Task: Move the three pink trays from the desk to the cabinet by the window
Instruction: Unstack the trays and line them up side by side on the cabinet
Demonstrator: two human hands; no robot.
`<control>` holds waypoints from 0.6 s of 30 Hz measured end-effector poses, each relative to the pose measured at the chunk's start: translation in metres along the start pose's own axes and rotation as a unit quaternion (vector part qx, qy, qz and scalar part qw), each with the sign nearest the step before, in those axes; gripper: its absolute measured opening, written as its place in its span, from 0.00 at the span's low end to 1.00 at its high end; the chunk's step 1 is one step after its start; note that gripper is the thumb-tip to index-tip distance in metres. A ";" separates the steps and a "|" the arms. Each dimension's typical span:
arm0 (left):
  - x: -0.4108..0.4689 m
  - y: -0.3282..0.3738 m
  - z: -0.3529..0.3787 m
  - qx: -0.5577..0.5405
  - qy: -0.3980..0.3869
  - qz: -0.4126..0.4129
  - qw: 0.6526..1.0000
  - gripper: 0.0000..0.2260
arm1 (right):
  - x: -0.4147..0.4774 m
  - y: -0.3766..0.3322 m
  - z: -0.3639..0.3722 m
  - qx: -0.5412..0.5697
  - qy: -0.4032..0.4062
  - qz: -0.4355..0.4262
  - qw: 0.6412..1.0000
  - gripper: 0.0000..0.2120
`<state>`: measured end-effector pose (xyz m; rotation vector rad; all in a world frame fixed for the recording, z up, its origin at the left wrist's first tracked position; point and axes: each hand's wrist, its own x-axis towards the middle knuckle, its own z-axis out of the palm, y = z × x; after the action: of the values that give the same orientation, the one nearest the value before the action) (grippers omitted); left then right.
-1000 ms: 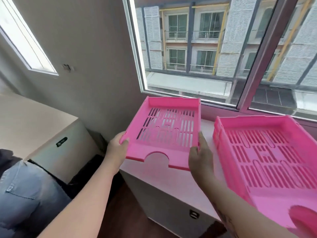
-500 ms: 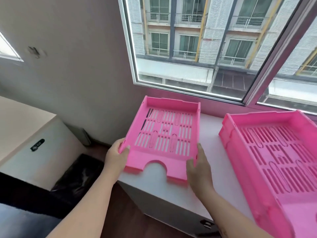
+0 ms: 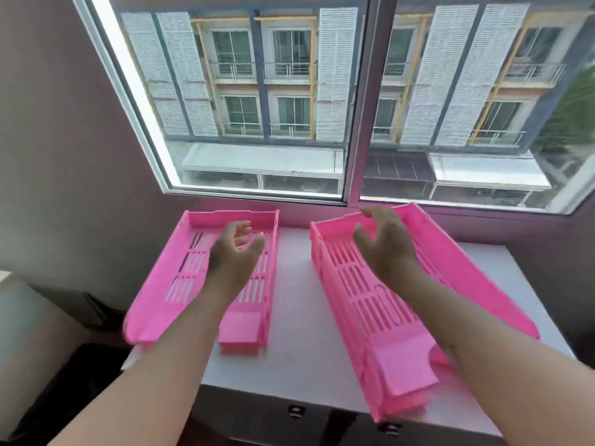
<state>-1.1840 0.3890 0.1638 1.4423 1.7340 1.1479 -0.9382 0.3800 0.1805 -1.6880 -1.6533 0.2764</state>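
Observation:
Two pink slotted trays lie on the white cabinet top (image 3: pixel 297 284) under the window. The left pink tray (image 3: pixel 180 272) sits near the cabinet's left edge, its front corner overhanging a little. The right pink tray (image 3: pixel 386 320) is larger in view and looks like a stack; its front end juts past the cabinet's front edge. My left hand (image 3: pixel 236 252) hovers above the left tray, fingers apart, holding nothing. My right hand (image 3: pixel 381 243) hovers above the right tray's far end, fingers spread and empty.
The window (image 3: pixel 354 101) rises right behind the trays. A wall (image 3: pixel 58 156) closes the left side. A pale cabinet (image 3: pixel 19 317) and dark floor (image 3: pixel 64 381) lie lower left. Drawer latches (image 3: pixel 295 410) show on the cabinet front.
Both hands have let go of the left tray, which now rests flat on the cabinet. The hands have lifted and moved forward above the trays; the view has swung right.

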 end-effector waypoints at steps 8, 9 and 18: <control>-0.085 0.032 0.120 -0.025 -0.144 -0.147 0.978 0.30 | -0.017 0.130 -0.101 -0.136 -0.104 0.117 0.978 0.19; -0.092 0.031 0.128 -0.022 -0.146 -0.157 0.977 0.30 | -0.020 0.139 -0.104 -0.131 -0.132 0.134 0.973 0.20; -0.073 0.025 0.128 0.025 -0.130 -0.144 0.981 0.08 | -0.028 0.148 -0.091 -0.057 -0.208 0.207 0.954 0.34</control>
<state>-1.0456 0.3495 0.1240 1.2545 1.7236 0.7337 -0.7716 0.3377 0.1417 -2.1716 -1.6075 0.7996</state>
